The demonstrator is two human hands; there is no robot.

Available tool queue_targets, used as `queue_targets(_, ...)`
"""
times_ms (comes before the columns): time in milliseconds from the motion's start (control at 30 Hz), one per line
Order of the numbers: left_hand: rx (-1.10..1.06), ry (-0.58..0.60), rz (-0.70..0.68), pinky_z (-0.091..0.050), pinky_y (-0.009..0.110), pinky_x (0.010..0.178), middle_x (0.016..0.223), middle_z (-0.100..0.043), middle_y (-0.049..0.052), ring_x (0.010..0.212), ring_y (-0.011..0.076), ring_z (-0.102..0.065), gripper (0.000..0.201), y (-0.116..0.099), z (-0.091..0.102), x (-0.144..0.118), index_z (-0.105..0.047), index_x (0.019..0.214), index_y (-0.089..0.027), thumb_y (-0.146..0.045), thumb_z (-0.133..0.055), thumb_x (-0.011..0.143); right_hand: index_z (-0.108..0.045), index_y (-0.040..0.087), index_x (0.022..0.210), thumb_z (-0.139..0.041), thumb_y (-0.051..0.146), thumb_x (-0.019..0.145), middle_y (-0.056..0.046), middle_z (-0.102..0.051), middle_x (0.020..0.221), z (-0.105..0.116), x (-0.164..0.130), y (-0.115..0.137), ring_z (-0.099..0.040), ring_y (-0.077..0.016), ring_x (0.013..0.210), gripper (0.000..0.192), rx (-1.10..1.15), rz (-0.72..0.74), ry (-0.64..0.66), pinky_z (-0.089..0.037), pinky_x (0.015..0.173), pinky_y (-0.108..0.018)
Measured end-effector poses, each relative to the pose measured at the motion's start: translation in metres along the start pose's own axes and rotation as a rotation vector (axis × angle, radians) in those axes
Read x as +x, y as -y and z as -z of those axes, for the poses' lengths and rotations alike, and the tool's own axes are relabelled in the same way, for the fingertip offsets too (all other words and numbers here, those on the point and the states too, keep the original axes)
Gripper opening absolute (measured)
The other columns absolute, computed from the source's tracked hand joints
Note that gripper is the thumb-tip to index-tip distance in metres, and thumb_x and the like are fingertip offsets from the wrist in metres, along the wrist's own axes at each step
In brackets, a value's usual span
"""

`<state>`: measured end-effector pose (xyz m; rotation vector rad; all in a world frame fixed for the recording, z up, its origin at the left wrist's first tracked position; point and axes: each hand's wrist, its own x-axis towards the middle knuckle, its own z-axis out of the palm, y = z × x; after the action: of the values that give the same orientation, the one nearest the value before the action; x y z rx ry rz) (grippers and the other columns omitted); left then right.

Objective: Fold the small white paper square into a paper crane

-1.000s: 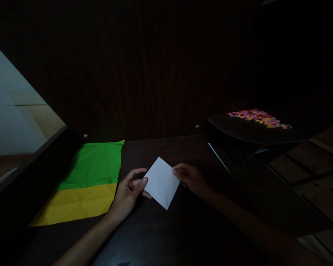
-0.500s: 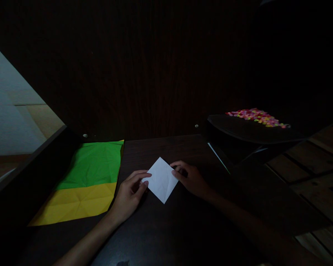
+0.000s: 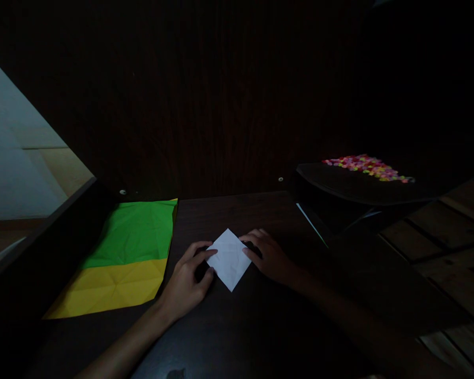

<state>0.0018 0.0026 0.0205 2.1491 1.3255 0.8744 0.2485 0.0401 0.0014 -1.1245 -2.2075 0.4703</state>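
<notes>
Dark bench [image 3: 253, 326]: a blank white creased paper [image 3: 229, 259] lies diamond-wise, left hand [image 3: 187, 276] and right hand [image 3: 269, 257] pressing its side corners, grip flat.

A dim home craft desk [image 3: 260, 337] with coloured origami sheets [image 3: 122, 258].

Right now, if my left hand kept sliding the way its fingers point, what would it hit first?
Your left hand points right, fingertips already on the white paper square. Going on, it would push across that paper and probably meet your right hand at its far corner.
</notes>
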Motion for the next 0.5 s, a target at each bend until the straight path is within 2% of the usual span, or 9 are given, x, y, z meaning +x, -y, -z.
queue_targets(200, 0.09, 0.007, -0.06, -0.047, 0.052, 0.094, 0.117, -0.067, 0.011, 0.111, 0.0319, -0.055, 0.032, 0.0006, -0.001, -0.0004, -0.069, 0.112, -0.02, -0.019, -0.062, 0.081, -0.067, 0.022, 0.11, -0.052, 0.015, 0.093, -0.008, -0.066, 0.121, -0.0033, -0.0021, -0.0055, -0.056, -0.0241, 0.103, 0.024, 0.0, 0.08, -0.023, -0.046, 0.091, -0.045)
queue_targets(367, 0.118, 0.051, -0.084, -0.042, 0.057, 0.099, 0.129, -0.063, 0.011, 0.121, 0.0347, -0.048, 0.043, 0.003, -0.0021, -0.0013, -0.065, 0.122, -0.02, -0.018, -0.062, 0.079, -0.069, 0.022, 0.11, -0.053, 0.012, 0.092, -0.007, -0.067, 0.123, -0.004, -0.0032, -0.0081, -0.055, -0.0241, 0.102, 0.026, -0.003, 0.106, 0.009, -0.047, 0.09, -0.045)
queue_targets(500, 0.16, 0.088, -0.091, -0.042, 0.057, 0.097, 0.126, -0.064, 0.014, 0.116, 0.0341, -0.052, 0.049, 0.0023, -0.0015, -0.0012, -0.059, 0.13, -0.017, -0.019, -0.061, 0.081, -0.069, 0.02, 0.111, -0.053, 0.011, 0.091, -0.008, -0.066, 0.125, 0.0005, -0.0028, -0.0045, -0.054, -0.025, 0.103, 0.027, -0.034, 0.113, 0.04, -0.047, 0.09, -0.046)
